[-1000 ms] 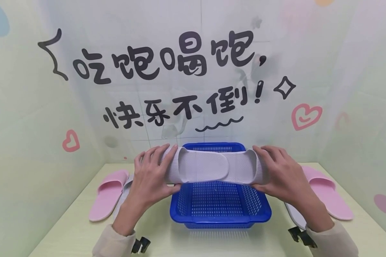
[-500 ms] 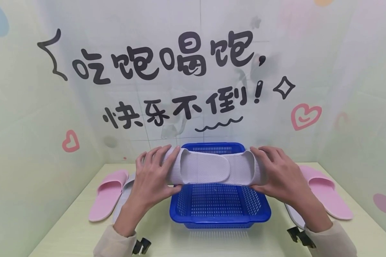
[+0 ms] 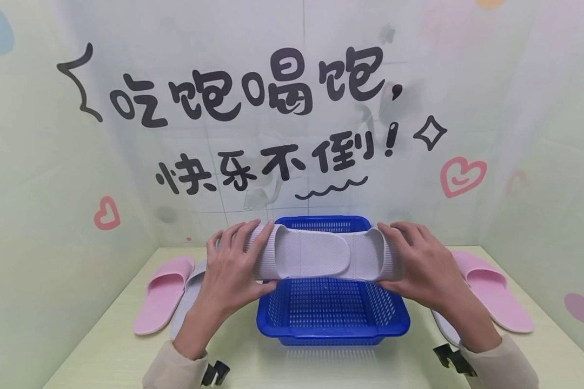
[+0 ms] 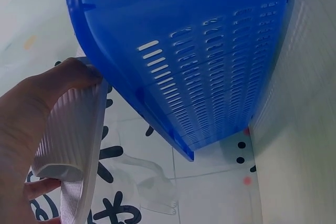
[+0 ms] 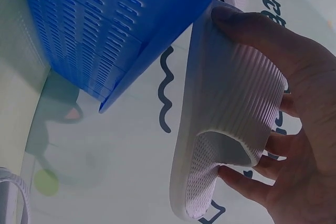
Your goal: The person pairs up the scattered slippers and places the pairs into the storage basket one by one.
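Two pale lavender-white slippers are held level above the blue basket, toes pointing outward. The left slipper lies with its rounded heel over the heel end of the right slipper. My left hand grips the left slipper around its ribbed strap, thumb on the near side and fingers over the far side. Around the other ribbed strap, my right hand grips in mirror fashion. Both wrist views show the slippers beside the perforated basket wall.
On the pale table, a pink slipper and a grey-white one lie at the left. Another pink slipper and a pale one lie at the right. A printed wall covering stands behind.
My hands have come slightly closer together, so the left slipper's heel overlaps the right slipper a little more. The basket and the slippers on the table stay put.
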Demonstrator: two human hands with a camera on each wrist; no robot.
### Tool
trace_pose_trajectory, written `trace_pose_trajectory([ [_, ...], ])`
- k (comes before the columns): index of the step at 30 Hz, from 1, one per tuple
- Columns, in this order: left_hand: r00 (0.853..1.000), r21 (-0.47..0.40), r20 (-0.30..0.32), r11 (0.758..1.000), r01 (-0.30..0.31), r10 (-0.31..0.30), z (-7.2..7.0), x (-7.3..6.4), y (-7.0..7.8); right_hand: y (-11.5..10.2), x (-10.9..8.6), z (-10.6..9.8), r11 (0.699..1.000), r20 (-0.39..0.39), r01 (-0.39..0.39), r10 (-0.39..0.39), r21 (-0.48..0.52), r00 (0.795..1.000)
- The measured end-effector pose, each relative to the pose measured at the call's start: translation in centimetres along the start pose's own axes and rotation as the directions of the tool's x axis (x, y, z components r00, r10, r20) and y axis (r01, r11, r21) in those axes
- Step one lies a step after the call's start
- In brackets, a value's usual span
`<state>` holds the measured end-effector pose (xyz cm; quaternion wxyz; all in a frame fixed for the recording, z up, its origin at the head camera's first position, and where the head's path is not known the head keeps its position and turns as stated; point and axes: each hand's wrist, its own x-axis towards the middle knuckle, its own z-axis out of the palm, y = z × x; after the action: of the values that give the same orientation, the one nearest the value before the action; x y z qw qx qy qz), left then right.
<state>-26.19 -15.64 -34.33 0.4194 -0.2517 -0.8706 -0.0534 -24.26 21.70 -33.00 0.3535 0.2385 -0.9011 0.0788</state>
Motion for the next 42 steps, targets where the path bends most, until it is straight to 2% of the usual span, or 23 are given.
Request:
trace_pose_trajectory([
  [42,1.000,0.010,-0.007,1.000,-0.015,0.015,0.25,-0.12,0.96,-0.33,-0.09,0.45,1.000,0.004,-0.007,0.007,0.006,1.000],
])
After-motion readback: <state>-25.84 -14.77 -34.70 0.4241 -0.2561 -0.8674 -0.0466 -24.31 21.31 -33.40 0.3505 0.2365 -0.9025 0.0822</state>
